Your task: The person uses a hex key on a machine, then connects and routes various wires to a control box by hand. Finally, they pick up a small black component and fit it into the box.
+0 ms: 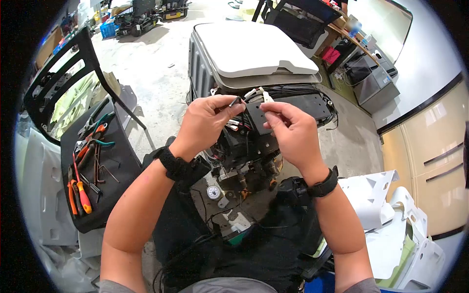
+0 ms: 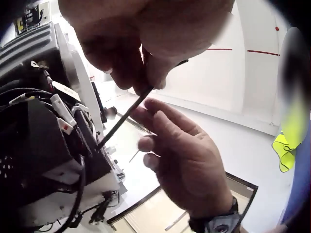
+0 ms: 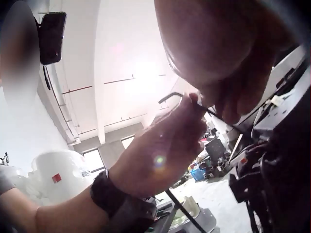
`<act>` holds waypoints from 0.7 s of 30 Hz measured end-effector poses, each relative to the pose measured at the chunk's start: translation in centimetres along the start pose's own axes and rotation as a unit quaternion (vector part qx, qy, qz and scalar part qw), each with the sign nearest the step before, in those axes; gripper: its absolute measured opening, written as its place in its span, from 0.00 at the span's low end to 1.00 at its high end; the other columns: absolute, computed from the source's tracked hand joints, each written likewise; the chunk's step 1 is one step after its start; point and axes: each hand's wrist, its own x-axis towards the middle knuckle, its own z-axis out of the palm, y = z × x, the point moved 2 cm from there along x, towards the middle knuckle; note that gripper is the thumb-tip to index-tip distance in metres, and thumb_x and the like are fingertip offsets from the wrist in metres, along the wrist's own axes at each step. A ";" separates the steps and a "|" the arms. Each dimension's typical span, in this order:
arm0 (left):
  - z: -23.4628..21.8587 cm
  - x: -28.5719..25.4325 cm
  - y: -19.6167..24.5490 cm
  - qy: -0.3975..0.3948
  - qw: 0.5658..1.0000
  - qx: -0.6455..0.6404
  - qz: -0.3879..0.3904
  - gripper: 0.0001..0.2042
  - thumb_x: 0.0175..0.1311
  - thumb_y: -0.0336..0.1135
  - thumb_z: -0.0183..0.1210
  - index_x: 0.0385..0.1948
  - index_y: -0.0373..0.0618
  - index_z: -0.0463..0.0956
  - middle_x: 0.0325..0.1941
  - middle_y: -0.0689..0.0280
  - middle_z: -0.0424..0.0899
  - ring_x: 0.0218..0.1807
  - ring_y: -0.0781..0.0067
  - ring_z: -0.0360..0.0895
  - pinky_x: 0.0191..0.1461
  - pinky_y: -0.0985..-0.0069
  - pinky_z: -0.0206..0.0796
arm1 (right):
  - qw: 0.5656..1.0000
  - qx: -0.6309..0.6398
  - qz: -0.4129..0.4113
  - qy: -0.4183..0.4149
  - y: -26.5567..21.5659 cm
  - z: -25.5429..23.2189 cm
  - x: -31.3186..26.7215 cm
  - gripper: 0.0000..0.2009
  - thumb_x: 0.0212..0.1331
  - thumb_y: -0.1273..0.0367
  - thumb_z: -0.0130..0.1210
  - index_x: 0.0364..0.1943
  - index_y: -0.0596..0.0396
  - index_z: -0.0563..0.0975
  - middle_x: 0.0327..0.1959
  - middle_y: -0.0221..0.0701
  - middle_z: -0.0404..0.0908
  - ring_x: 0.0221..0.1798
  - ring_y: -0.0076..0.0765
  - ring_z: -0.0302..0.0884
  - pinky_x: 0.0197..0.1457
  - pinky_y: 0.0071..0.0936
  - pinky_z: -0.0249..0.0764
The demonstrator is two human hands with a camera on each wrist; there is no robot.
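Observation:
My left hand [image 1: 202, 122] pinches a dark hex key [image 2: 120, 122] between thumb and fingers. The key's short bent end [image 3: 170, 95] sticks out above the grip, while its long shaft slants down to the black housing [image 2: 36, 141] of a machine. Close to that shaft is my right hand [image 1: 294, 136], its fingers loosely bent and its fingertips right by the key in the left wrist view. White connectors [image 2: 63, 108] and dark cables lie beside the shaft on the machine. Behind the hands stands the machine's bin-like body with a white lid [image 1: 254, 46].
At left, a chair's black seat [image 1: 124, 195] bears pliers [image 1: 72, 195], a red and yellow screwdriver [image 1: 84, 198] and several hex keys [image 1: 97, 166]. White plastic panels [image 1: 371, 200] are piled at right. A cabinet [image 1: 425, 151] stands along the right wall, and a desk [image 1: 361, 46] farther back.

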 end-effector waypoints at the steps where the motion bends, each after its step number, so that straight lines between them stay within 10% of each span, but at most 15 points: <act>1: 0.1 0.1 -0.2 0.002 1.000 0.011 -0.009 0.08 0.66 0.31 0.60 0.39 0.35 0.82 0.33 0.69 0.86 0.37 0.85 0.78 0.43 0.83 0.70 | 1.000 -0.006 0.025 -0.006 0.0 -0.5 -0.1 0.09 0.61 0.74 0.55 0.43 0.60 0.81 0.33 0.33 0.83 0.31 0.24 0.81 0.35 0.21 0.75; 21: 0.9 -0.3 0.2 0.021 0.969 0.167 0.181 0.06 0.58 0.26 0.64 0.37 0.42 0.84 0.31 0.61 0.85 0.33 0.70 0.81 0.37 0.76 0.71 | 0.997 0.036 0.071 -0.022 1.0 -1.0 -1.7 0.09 0.63 0.75 0.55 0.45 0.58 0.81 0.35 0.27 0.83 0.34 0.19 0.80 0.37 0.17 0.75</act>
